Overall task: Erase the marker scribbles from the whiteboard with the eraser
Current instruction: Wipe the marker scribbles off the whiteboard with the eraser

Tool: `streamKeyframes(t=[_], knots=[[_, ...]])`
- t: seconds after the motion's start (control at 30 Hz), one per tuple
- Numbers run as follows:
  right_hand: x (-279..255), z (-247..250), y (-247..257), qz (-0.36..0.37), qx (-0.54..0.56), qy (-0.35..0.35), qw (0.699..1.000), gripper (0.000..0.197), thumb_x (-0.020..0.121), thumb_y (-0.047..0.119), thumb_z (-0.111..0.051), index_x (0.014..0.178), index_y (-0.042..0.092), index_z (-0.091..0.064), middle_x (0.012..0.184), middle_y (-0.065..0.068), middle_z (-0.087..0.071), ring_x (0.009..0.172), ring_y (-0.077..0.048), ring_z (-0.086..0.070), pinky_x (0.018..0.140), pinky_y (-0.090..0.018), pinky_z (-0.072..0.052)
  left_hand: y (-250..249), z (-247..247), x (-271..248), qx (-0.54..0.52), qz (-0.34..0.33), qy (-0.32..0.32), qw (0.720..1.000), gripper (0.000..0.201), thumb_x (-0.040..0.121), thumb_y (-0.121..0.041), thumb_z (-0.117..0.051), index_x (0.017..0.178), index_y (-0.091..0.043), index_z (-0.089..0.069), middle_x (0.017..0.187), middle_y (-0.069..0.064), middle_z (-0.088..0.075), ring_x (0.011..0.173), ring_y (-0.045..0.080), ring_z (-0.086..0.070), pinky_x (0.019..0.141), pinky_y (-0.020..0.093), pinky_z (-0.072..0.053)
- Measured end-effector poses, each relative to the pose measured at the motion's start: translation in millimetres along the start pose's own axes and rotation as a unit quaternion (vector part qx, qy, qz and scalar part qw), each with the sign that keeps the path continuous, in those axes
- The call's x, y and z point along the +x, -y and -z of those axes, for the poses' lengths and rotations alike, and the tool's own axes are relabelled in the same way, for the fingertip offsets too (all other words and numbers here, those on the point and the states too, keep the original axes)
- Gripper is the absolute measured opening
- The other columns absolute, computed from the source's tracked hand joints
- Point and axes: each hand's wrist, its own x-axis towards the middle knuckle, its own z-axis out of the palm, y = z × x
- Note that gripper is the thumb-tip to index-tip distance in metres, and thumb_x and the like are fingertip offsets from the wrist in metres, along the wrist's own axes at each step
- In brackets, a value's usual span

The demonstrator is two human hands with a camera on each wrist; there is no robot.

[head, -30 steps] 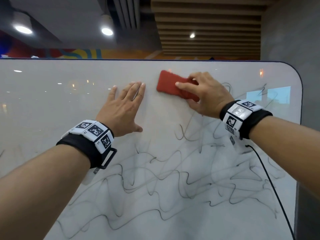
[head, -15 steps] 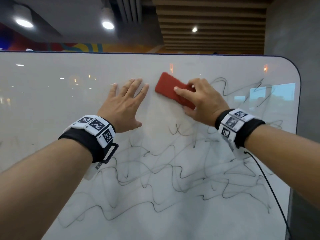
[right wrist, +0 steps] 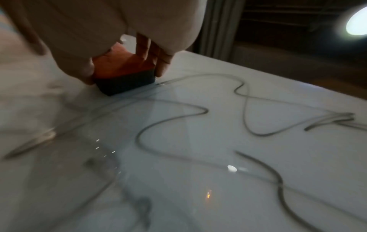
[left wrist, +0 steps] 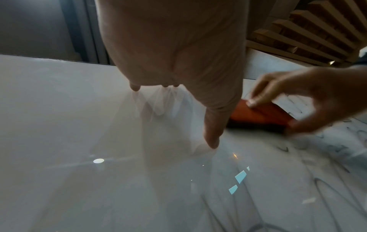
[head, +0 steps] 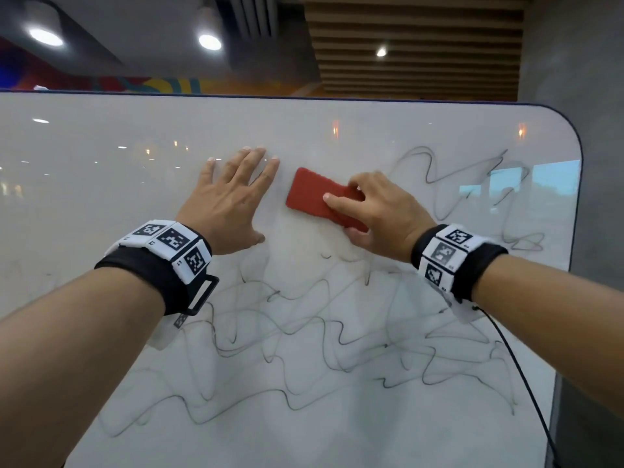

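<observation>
Red eraser (head: 315, 194) is pressing against the whiteboard (head: 101, 157), right hand (head: 381, 211) fingers gripping its end; left hand (head: 229, 201) is resting flat, fingers spread, beside it, scribbles (head: 337, 339) below

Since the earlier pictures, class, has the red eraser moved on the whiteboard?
Yes. The red eraser has slid down, away from the whiteboard's top edge, toward the scribbles; the left hand stays flat beside it.
</observation>
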Motion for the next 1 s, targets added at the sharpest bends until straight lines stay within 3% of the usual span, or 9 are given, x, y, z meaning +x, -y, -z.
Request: streamKeyframes(t=[0.17,0.23,0.37,0.43,0.53,0.6,0.67,0.83,1.0], knots=[[-24.0,-13.4,14.6,0.123,-0.01,0.084,0.989,0.064,0.061,0.024,-0.082,0.123,0.02,-0.066,0.102,-0.017,-0.059,0.079,-0.031,-0.055,0.066,-0.038,-0.052,-8.8,1.4,-0.9,-0.011,0.013,0.002,1.0,0.119,0.079,-0.047,-0.075,0.156,-0.027,0.013,0.163,0.002,0.016,0.151,0.023,0.013,0.122,0.054,-0.004],[-13.3,-3.3,0.2,0.097,-0.01,0.063,0.993,0.063,0.062,0.02,-0.081,0.123,0.019,-0.067,0.102,-0.019,-0.059,0.081,-0.034,-0.056,0.067,-0.04,-0.052,-12.3,2.5,-1.1,-0.006,0.007,0.01,1.0,0.117,0.08,-0.046,-0.074,0.156,-0.028,0.014,0.163,0.001,0.017,0.151,0.022,0.013,0.122,0.054,-0.004],[0.4,16.6,-23.9,-0.051,0.0,-0.007,0.999,0.06,0.07,0.018,-0.08,0.128,0.017,-0.063,0.107,-0.022,-0.056,0.088,-0.038,-0.055,0.07,-0.045,-0.053,-17.1,2.9,0.6,0.002,-0.006,0.011,1.0,0.115,0.081,-0.047,-0.072,0.156,-0.029,0.014,0.163,0.0,0.018,0.151,0.021,0.013,0.122,0.055,-0.004],[-9.2,7.4,-11.4,-0.029,0.001,-0.011,1.0,0.06,0.067,0.018,-0.08,0.125,0.015,-0.065,0.103,-0.022,-0.057,0.085,-0.037,-0.055,0.066,-0.041,-0.052,-17.9,3.0,3.0,0.001,-0.008,0.007,1.0,0.115,0.08,-0.05,-0.072,0.156,-0.029,0.013,0.163,0.001,0.017,0.151,0.021,0.012,0.122,0.055,-0.005],[-32.1,-13.7,12.3,0.072,0.003,0.055,0.996,0.062,0.062,0.021,-0.08,0.122,0.018,-0.065,0.102,-0.019,-0.057,0.08,-0.033,-0.054,0.063,-0.04,-0.052,-20.1,3.8,9.1,0.007,-0.026,0.002,1.0,0.118,0.079,-0.057,-0.071,0.156,-0.029,0.013,0.163,0.001,0.019,0.151,0.021,0.013,0.121,0.057,-0.005],[-34.8,-15.7,11.5,0.092,-0.007,0.076,0.993,0.062,0.062,0.024,-0.08,0.122,0.021,-0.065,0.105,-0.017,-0.058,0.081,-0.031,-0.054,0.065,-0.039,-0.053,-21.6,3.8,14.5,0.018,-0.045,-0.002,0.999,0.118,0.079,-0.061,-0.069,0.155,-0.03,0.015,0.163,0.001,0.021,0.151,0.021,0.015,0.121,0.058,-0.005],[-26.1,-7.4,0.4,0.086,-0.026,0.078,0.993,0.062,0.064,0.023,-0.08,0.124,0.021,-0.064,0.107,-0.018,-0.058,0.083,-0.032,-0.055,0.066,-0.041,-0.053,-22.8,3.2,18.7,0.016,-0.048,-0.002,0.999,0.117,0.079,-0.061,-0.069,0.155,-0.031,0.014,0.162,0.001,0.023,0.151,0.021,0.018,0.121,0.058,-0.003],[-8.6,14.7,-23.4,-0.066,-0.025,-0.002,0.997,0.057,0.075,0.021,-0.076,0.13,0.017,-0.061,0.111,-0.022,-0.055,0.088,-0.037,-0.053,0.07,-0.048,-0.052,-23.0,1.4,20.5,0.017,-0.048,-0.003,0.999,0.117,0.078,-0.057,-0.071,0.156,-0.029,0.012,0.163,0.002,0.021,0.151,0.022,0.017,0.12,0.06,-0.003],[-34.5,-3.2,9.4,0.052,-0.028,0.068,0.996,0.062,0.06,0.021,-0.083,0.12,0.018,-0.068,0.103,-0.019,-0.06,0.079,-0.032,-0.056,0.064,-0.035,-0.049,-25.5,3.0,21.6,0.017,-0.043,-0.012,0.999,0.122,0.075,-0.057,-0.074,0.156,-0.026,0.012,0.163,0.004,0.017,0.151,0.023,0.014,0.119,0.062,-0.006]])
